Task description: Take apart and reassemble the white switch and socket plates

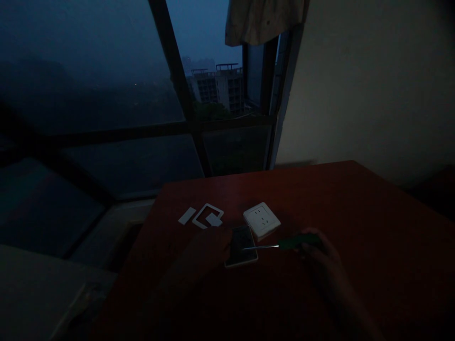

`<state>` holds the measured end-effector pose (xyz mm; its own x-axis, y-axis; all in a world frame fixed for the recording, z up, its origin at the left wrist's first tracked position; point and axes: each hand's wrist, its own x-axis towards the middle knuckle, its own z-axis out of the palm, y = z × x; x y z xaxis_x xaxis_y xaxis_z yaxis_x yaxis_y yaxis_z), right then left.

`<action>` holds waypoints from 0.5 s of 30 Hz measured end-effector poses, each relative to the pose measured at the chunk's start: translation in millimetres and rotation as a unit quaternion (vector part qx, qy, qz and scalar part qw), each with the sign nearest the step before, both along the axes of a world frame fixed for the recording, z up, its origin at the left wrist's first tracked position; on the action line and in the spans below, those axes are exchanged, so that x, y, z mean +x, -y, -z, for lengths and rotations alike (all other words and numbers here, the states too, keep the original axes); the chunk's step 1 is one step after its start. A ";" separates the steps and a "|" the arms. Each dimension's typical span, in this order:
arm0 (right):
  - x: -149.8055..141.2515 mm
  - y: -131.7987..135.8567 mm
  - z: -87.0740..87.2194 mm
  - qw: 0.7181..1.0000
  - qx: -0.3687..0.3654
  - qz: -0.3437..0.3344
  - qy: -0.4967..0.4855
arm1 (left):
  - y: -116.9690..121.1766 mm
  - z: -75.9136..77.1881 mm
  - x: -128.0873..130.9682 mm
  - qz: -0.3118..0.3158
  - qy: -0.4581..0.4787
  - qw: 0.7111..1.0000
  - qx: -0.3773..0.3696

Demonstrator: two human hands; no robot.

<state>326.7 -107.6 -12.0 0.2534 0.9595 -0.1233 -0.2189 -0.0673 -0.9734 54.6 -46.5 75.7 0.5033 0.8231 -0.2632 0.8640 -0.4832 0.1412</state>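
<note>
A screwdriver (297, 241) with a green handle is gripped in my right hand (324, 251), its metal shaft pointing left. The tip rests over or on a dark square plate (243, 258) with a pale rim, perhaps a wall switch or socket seen from its back. My left hand (212, 244) is closed at the plate's left edge; its fingers are mostly lost in shadow. Just beyond the plate sits a white wall socket (262, 219), face up with slots showing. Farther left lie a white square frame (199, 214), a small white piece (214, 219) overlapping it, and a white strip (186, 216).
All of this lies on a reddish-brown table (302, 194) in dim light. Behind it are a dark-framed window (232, 124) and a short curtain (265, 21). A pale wall (362, 90) rises at the right. The table's left edge drops off near my left arm.
</note>
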 end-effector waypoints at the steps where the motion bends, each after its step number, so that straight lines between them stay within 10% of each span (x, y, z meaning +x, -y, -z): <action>1: -0.2 -0.2 0.0 1.000 0.001 -0.002 0.007 | -2.3 0.9 -0.8 0.004 0.001 1.000 -0.009; 15: -2.2 1.1 0.6 0.999 -0.004 -0.032 0.034 | -7.8 -0.3 -4.3 0.060 0.051 0.997 0.006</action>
